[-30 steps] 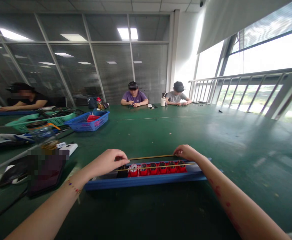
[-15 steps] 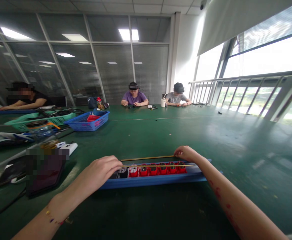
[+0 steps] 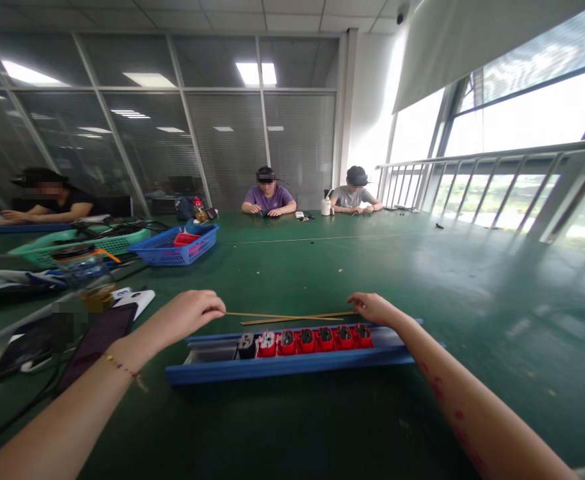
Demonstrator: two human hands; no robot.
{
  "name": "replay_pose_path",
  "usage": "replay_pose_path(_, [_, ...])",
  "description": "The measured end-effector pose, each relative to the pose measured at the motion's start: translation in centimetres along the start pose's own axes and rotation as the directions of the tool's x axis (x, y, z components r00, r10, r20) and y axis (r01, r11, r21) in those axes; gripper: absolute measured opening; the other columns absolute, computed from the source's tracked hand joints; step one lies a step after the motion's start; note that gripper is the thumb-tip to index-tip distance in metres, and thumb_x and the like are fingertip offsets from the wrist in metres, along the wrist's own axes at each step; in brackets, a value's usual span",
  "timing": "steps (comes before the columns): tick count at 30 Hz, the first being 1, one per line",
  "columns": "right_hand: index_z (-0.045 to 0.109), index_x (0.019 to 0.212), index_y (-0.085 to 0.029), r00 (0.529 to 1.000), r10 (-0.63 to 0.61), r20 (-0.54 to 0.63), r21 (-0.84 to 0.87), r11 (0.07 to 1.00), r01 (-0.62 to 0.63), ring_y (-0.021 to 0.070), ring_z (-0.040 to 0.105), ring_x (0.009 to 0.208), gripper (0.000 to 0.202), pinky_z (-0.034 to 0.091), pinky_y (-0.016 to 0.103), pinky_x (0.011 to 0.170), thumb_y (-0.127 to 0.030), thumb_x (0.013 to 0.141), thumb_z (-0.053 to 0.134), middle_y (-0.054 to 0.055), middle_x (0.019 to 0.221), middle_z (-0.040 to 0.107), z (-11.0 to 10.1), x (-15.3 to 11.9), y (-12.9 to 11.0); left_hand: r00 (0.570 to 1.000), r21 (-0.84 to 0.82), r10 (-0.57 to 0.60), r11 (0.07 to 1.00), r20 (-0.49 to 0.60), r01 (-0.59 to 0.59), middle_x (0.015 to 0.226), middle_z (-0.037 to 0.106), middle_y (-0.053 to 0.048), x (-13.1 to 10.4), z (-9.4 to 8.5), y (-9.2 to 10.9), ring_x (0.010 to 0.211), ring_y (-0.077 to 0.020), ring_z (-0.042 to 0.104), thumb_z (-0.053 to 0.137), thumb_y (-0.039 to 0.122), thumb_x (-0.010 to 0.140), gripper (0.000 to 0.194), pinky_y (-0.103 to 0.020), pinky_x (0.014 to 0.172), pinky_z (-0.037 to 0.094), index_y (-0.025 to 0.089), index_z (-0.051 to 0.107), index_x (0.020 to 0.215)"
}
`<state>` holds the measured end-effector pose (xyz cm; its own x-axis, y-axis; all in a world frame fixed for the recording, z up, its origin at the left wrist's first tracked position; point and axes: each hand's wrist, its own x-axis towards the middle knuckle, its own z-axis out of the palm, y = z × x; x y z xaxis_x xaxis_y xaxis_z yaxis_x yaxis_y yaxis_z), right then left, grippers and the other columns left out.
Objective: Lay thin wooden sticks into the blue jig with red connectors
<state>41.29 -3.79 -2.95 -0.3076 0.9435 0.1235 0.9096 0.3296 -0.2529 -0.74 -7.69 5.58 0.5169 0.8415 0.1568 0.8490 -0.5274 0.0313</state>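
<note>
My left hand (image 3: pixel 199 311) pinches the left end of a thin wooden stick (image 3: pixel 252 315) just beyond a long blue tray (image 3: pixel 292 372). A second wooden stick (image 3: pixel 329 315) crosses it at a shallow angle, and its right end is between the fingertips of my right hand (image 3: pixel 372 307). The blue tray is a shallow channel with raised long sides. In a row inside it stand several red blocks (image 3: pixel 306 341) with dark tops, one red block with a whitish top (image 3: pixel 267 343) and a black block (image 3: pixel 246 345) at the left. My right forearm hides the tray's right part.
On the left lie phones (image 3: pixel 99 340), a jar (image 3: pixel 85 267), a green basket (image 3: pixel 37 250) with cables and a blue basket (image 3: pixel 172 255). Across the green table (image 3: pixel 282 280) sit two people (image 3: pixel 269 200); another person (image 3: pixel 57 200) is at the far left. A white bottle (image 3: pixel 326 206) stands between the two.
My left hand has moved left and away from me, taking its stick from above the blocks to the table behind the tray. My right hand has barely moved.
</note>
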Motion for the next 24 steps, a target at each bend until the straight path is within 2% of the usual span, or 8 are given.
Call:
replay_pose_path(4, [0.060,0.102,-0.021,1.000,-0.023,0.014,0.018,1.000,0.023,0.0180,0.061,0.079,0.030,0.044,0.024,0.068,-0.034,0.080,0.044,0.005,0.088,0.067,-0.2,-0.1,0.1,0.995,-0.037,-0.003,0.999,0.100,0.007,0.078,0.067,0.000,2.1,2.4,1.4,0.072,-0.0149,0.060,0.046,0.031,0.077,0.022,-0.022,0.065,0.040,0.024,0.067,0.075])
replay_pose_path(6, [0.061,0.099,-0.021,0.996,-0.055,0.069,0.026,0.998,0.053,0.0182,0.061,0.076,0.035,0.045,0.024,0.066,-0.044,0.075,0.050,0.004,0.086,0.067,-0.5,0.0,0.0,0.989,-0.036,-0.008,0.999,0.150,0.014,0.075,0.067,0.000,3.2,3.3,2.1,0.069,-0.0142,0.060,0.047,0.028,0.076,0.020,-0.021,0.062,0.040,0.024,0.067,0.074])
replay_pose_path(8, [0.063,0.095,-0.021,0.986,-0.098,0.136,-0.001,0.995,0.099,0.0182,0.061,0.075,0.037,0.044,0.023,0.064,-0.047,0.070,0.054,0.004,0.084,0.067,-0.9,0.2,-0.1,0.985,-0.030,-0.008,0.999,0.172,0.013,0.074,0.067,0.000,4.2,4.2,2.6,0.067,-0.0142,0.060,0.050,0.027,0.074,0.017,-0.021,0.061,0.040,0.024,0.067,0.072])
replay_pose_path(12, [0.064,0.091,-0.024,0.969,-0.131,0.208,-0.165,0.972,0.166,0.0176,0.061,0.077,0.023,0.042,0.023,0.065,-0.029,0.070,0.055,0.002,0.086,0.067,-1.4,0.8,-1.0,0.983,-0.011,0.005,1.000,0.185,-0.003,0.079,0.067,-0.002,5.8,5.8,3.2,0.074,-0.0167,0.061,0.057,0.029,0.070,0.012,-0.023,0.063,0.041,0.023,0.066,0.070])
replay_pose_path(16, [0.064,0.087,-0.024,0.970,-0.085,0.227,-0.263,0.954,0.146,0.0185,0.061,0.080,0.028,0.040,0.023,0.064,-0.012,0.066,0.052,0.003,0.085,0.067,-1.5,1.5,-2.1,0.983,0.004,0.022,1.000,0.184,-0.023,0.082,0.066,-0.003,6.5,6.3,3.4,0.077,-0.0178,0.060,0.055,0.023,0.071,0.010,-0.024,0.063,0.042,0.022,0.064,0.075])
replay_pose_path(20, [0.064,0.082,-0.023,0.963,-0.081,0.258,-0.279,0.948,0.154,0.0189,0.061,0.077,0.029,0.040,0.023,0.060,-0.008,0.059,0.055,0.003,0.081,0.067,-1.3,2.1,-2.8,0.978,0.007,0.042,0.999,0.205,-0.044,0.078,0.065,-0.002,6.6,6.3,3.3,0.073,-0.0173,0.060,0.055,0.010,0.064,0.022,-0.023,0.059,0.041,0.023,0.062,0.080])
replay_pose_path(24, [0.064,0.077,-0.021,0.959,-0.099,0.265,-0.278,0.945,0.174,0.0200,0.060,0.074,0.023,0.039,0.023,0.057,-0.012,0.056,0.057,0.004,0.078,0.066,-1.2,2.3,-3.1,0.979,0.000,0.034,0.999,0.201,-0.035,0.073,0.064,-0.001,6.5,6.3,3.2,0.068,-0.0180,0.058,0.056,0.006,0.055,0.022,-0.024,0.057,0.040,0.021,0.062,0.070])
